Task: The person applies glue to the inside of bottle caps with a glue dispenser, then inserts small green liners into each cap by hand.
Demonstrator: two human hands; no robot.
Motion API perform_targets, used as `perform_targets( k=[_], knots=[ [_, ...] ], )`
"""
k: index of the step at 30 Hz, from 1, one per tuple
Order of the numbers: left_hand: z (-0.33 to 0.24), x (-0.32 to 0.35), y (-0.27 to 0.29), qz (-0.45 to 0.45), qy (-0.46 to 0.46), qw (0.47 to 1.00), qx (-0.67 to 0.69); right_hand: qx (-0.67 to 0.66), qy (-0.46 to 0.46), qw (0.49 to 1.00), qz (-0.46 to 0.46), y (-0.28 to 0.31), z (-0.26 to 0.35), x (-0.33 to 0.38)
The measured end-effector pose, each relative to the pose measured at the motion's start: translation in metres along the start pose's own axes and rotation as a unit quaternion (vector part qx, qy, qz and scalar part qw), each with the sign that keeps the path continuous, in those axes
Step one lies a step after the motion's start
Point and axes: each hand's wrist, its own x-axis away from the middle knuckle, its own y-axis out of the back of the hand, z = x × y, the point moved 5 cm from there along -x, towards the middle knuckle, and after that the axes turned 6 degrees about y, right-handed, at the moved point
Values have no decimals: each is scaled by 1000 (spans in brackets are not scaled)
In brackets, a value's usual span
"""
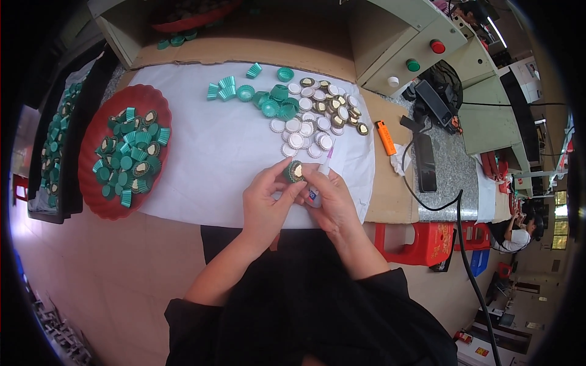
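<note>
Near the table's front edge, my left hand [264, 195] pinches a small green fluted cup [295, 172] with a gold-and-white centre facing up. The fingertips of my right hand [334, 198] touch the cup's other side. That hand is also closed round a small white squeeze bottle [314, 196] with a pinkish thin nozzle, pointing away from me. Beyond my hands are a cluster of empty-looking green fluted cups [269, 108] and a pile of round crimped caps [306, 129], some white side up, some gold. On the left, a red scalloped tray [91, 165] holds many cups with similar centres.
A black crate [73, 204] of green pieces stands far left. An orange lighter [385, 138], crumpled tissue [400, 160], dark phone-like device [425, 161] and black cable [462, 244] are on the right. A cabinet with buttons [413, 64] borders the back; red stools [421, 244] stand below right.
</note>
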Motion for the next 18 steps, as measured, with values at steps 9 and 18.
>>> perform_targets(
  k=[9, 18],
  knots=[
    [2, 0, 0, 40, 53, 995, 72, 26, 55, 998, -20, -2, 1, 3],
    [-5, -2, 6, 81, 80, 985, 132, 86, 102, 991, -19, -7, 2, 7]
  ],
)
